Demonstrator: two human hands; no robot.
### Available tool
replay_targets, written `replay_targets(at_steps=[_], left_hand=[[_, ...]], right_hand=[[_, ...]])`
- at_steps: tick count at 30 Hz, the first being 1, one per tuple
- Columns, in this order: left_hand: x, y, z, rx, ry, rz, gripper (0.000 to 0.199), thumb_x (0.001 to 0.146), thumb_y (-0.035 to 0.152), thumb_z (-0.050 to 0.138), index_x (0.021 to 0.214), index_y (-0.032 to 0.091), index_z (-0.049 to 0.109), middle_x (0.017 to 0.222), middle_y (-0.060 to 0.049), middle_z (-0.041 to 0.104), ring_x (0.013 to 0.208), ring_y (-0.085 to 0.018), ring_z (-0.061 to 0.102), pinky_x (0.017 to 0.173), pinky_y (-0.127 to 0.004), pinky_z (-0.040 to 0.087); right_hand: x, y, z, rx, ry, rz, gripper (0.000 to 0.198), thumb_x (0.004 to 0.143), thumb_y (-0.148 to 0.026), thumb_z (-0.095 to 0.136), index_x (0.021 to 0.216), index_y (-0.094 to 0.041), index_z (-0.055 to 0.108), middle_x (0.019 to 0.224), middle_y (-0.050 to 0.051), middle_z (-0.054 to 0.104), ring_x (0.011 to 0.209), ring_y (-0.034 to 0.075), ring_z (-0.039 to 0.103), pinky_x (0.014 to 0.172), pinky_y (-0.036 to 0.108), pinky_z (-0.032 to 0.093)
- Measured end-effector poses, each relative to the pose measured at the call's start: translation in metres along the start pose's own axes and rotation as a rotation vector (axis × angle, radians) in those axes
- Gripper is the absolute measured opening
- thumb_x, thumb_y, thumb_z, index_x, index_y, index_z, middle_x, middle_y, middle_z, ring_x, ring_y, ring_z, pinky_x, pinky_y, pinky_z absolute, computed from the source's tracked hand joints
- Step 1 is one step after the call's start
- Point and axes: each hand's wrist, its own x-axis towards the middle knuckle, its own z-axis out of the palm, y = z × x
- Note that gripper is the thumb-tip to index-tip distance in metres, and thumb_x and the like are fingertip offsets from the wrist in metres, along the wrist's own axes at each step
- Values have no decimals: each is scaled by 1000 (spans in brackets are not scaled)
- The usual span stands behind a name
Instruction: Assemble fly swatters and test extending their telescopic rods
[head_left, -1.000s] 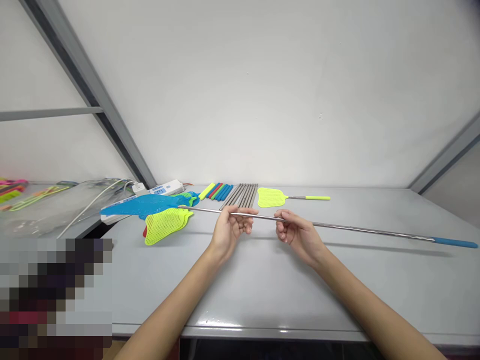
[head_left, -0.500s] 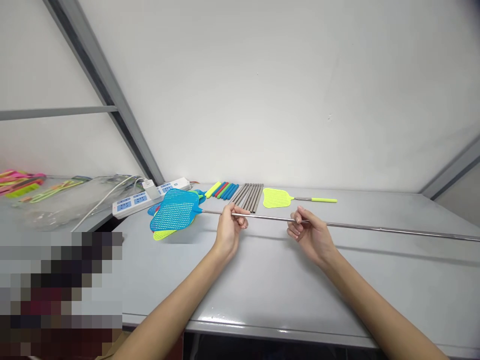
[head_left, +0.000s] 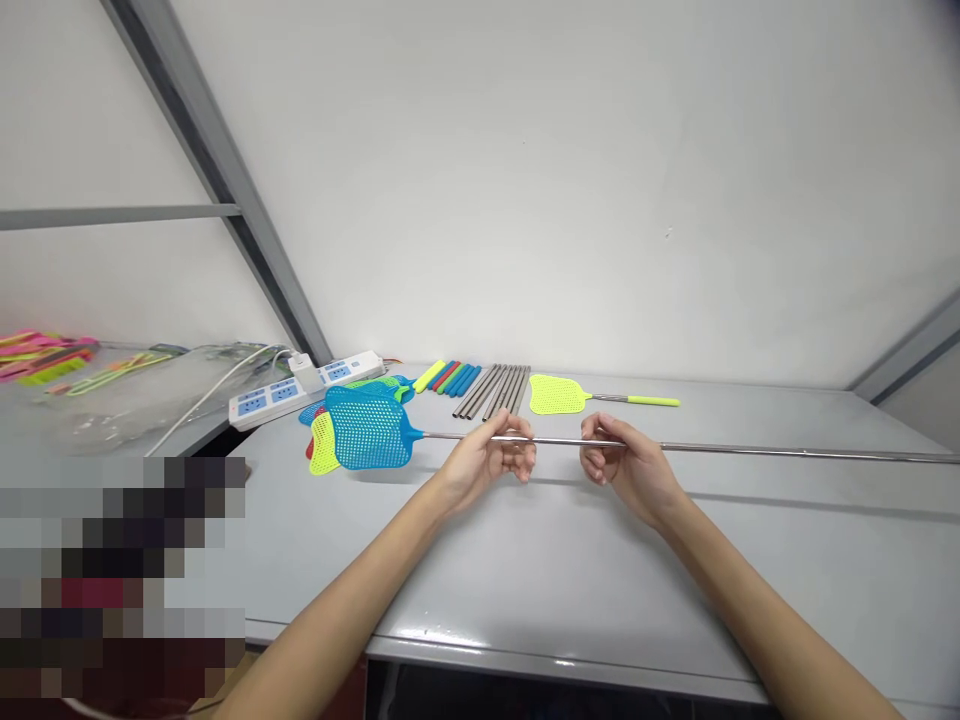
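A fly swatter with a blue mesh head (head_left: 373, 428) and a long extended metal rod (head_left: 735, 449) is held level above the table. My left hand (head_left: 491, 455) grips the rod a little right of the head, thumb along it and the other fingers curled. Further along, my right hand (head_left: 622, 458) is closed round the same rod, fingers bent. The rod's far end runs out of view on the right. Under the blue head, a yellow swatter head (head_left: 324, 445) and other blue, green and red heads lie partly hidden.
Behind the hands lie metal tubes (head_left: 495, 390), coloured grips (head_left: 450, 378) and a yellow fly swatter (head_left: 559, 394). A white power strip (head_left: 307, 388) is at the left, beside plastic bags (head_left: 150, 405) and pink and yellow items (head_left: 45, 355). A wall stands behind the table (head_left: 555, 580).
My left hand has slid right along the rod, nearer my right hand. The blue head has shifted right and turned to lie more level, uncovering more of the yellow head beneath.
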Motion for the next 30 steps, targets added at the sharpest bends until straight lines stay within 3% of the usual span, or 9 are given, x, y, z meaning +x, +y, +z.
replay_targets(at_steps=[4,9,11,22,30], left_hand=[[1,-3,-3,68,-78,-79,45,80,42,25,102,12,51,70,-8,58,54,-13,51,62,-30,37],[-2,-2,-6,139,-146,-152,49,80,39,23,75,7,60,67,-11,59,55,-15,52,65,-31,37],[-4,-1,-5,153,-154,-160,49,80,38,22,73,7,60,64,-11,59,54,-15,52,64,-31,37],[-4,-2,-1,144,-136,-157,46,80,33,21,66,9,58,61,-10,58,52,-14,52,62,-30,38],[-3,-9,0,50,-171,-196,39,79,33,22,54,14,45,56,-6,55,43,-11,46,53,-27,35]], right_hand=[[2,0,-5,-38,11,6,26,76,-35,37,66,-16,51,44,-3,34,40,10,37,40,23,24],[2,6,-3,-82,-32,58,39,76,-34,34,45,-15,45,43,0,35,38,11,38,39,24,23],[1,7,-1,-65,-82,72,43,77,-35,32,42,-15,44,42,-1,34,38,11,38,40,25,24],[3,20,-2,12,-207,89,43,79,-38,31,44,-16,42,44,-1,38,37,10,37,42,25,27],[3,28,3,12,-235,88,42,80,-40,29,48,-16,42,46,-1,42,38,11,41,43,25,29]])
